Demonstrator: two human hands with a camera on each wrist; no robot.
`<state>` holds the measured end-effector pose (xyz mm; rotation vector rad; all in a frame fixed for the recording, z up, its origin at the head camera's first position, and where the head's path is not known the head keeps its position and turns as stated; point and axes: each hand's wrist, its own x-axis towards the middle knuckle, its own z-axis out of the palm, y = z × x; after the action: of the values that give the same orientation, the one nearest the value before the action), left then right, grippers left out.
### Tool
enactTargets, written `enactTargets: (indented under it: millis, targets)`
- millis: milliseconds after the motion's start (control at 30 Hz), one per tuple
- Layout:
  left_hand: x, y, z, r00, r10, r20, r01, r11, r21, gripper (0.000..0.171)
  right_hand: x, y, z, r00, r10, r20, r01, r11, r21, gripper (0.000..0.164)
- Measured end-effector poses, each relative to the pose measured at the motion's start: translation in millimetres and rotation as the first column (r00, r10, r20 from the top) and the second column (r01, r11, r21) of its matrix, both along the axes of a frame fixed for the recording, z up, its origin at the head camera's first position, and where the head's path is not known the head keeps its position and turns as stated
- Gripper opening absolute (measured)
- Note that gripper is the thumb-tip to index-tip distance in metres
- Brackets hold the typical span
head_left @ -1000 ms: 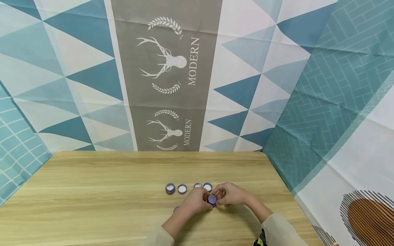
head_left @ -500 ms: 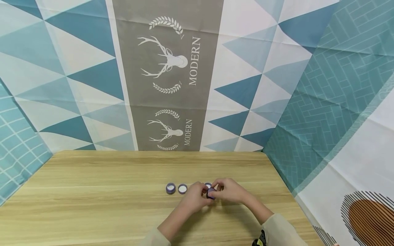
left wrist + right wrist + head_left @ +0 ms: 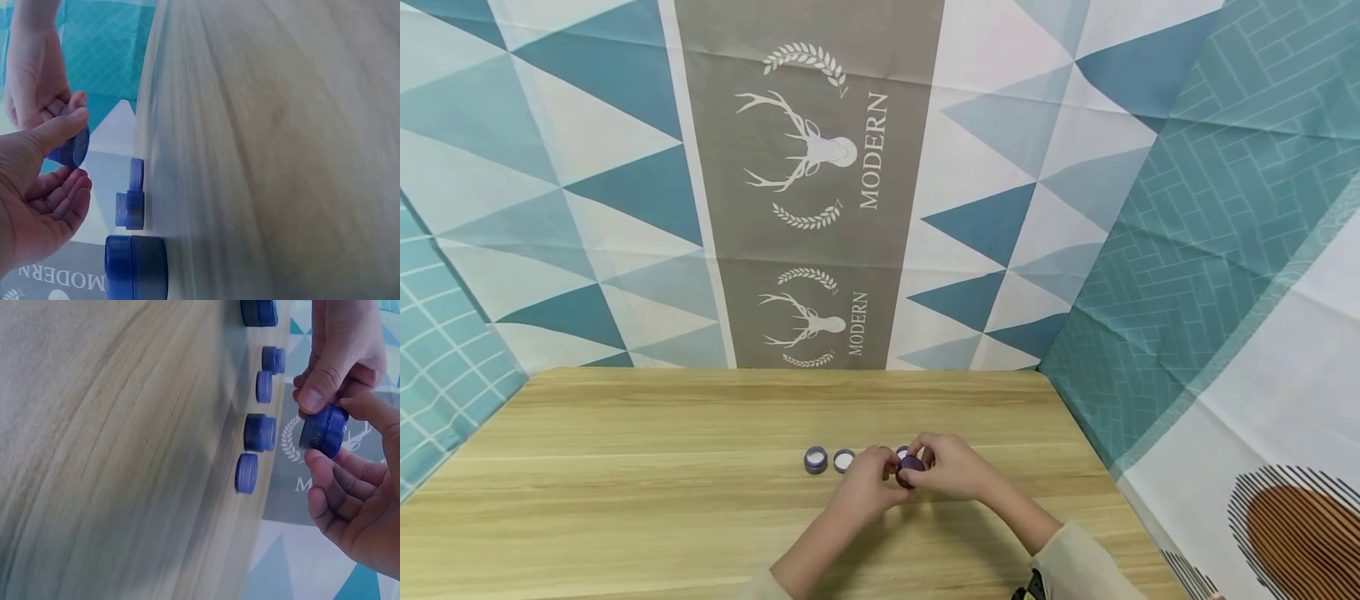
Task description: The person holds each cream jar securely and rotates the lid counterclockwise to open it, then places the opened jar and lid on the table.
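Both hands hold one small dark blue-purple screw-lid jar (image 3: pixel 325 432) above the table. My left hand (image 3: pixel 870 483) pinches it between thumb and fingers from the left. On the other side, my right hand (image 3: pixel 951 467) pinches it, thumb and fingertips at the lid end. The right wrist view shows the jar tilted, with pale lettering on its side. Behind the hands stands an open jar (image 3: pixel 259 432), and a loose lid (image 3: pixel 247 474) lies beside it. Further left are another open jar (image 3: pixel 815 460) with white inside and another lid (image 3: pixel 844 461).
A closed jar (image 3: pixel 136 269) stands nearer the person; the left arm hides it in the head view. The wood-grain table (image 3: pixel 625 467) meets a patterned cloth backdrop (image 3: pixel 812 208) at its far edge, and cloth (image 3: pixel 1187 333) also hangs along the right side.
Both hands have moved the jar slightly away from the person and left, and it has tilted. The left hand now covers the open jar behind it; the jar by the left forearm is now hidden.
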<state>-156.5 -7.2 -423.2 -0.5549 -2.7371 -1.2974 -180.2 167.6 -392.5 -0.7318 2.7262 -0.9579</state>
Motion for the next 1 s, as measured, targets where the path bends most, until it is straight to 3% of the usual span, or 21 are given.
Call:
enactTargets:
  millis: [233, 500, 667, 800, 1000]
  targets:
    - [0.0, -6, 1.1, 0.998, -0.026, -0.062, 0.027, 0.999, 0.03, 0.017, 3.4, -6, 3.6, 0.999, 0.013, -0.036, -0.014, 1.0, -0.016, 0.03]
    - [4.9, -14, 3.6, 0.995, -0.032, -0.091, 0.037, 0.998, 0.046, 0.014, 6.2, -10, 11.9, 0.986, 0.137, -0.092, -0.135, 0.99, 0.03, 0.03]
    - [6.8, -20, 5.7, 0.998, 0.003, -0.055, 0.0, 0.999, 0.052, 0.025, 7.4, -11, 15.1, 0.993, 0.062, -0.099, -0.06, 0.998, 0.024, 0.048]
    - [8.4, -22, 6.4, 0.999, 0.025, -0.026, -0.023, 0.998, 0.055, 0.028, 9.1, -12, 17.6, 0.994, -0.005, -0.113, 0.007, 1.0, 0.013, 0.046]
    - [10.2, -22, 7.1, 0.999, 0.038, -0.014, -0.037, 0.997, 0.061, 0.028, 10.2, -14, 21.2, 0.985, 0.069, -0.159, -0.059, 0.996, 0.066, 0.029]
